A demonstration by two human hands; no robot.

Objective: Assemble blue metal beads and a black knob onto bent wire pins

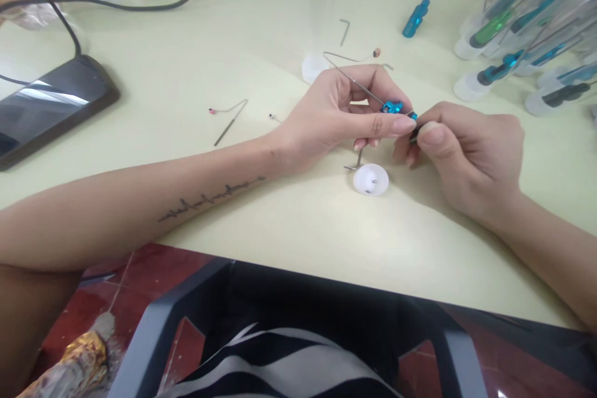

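My left hand (345,112) pinches a thin metal rod (359,83) between thumb and fingers, and a small blue piece (392,107) sits on the rod. Close against its tip, my right hand (466,155) pinches a small dark part (413,134), partly hidden by my fingers. Under my hands lies a white round cap (370,179) with a bent metal pin (353,166) beside it. On the table to the left are a wire with a pink bead (228,118) and a tiny dark bead (271,116). Beyond my left hand lie a wire with a brown bead (354,56) and a white disc (313,68).
A black phone (51,109) with a cable lies at the left. Further back are a small L-shaped hex key (344,31) and a blue plastic handle (416,18). Clear tubes with coloured parts (513,43) stand at the right. The table's front edge (326,280) runs below my arms.
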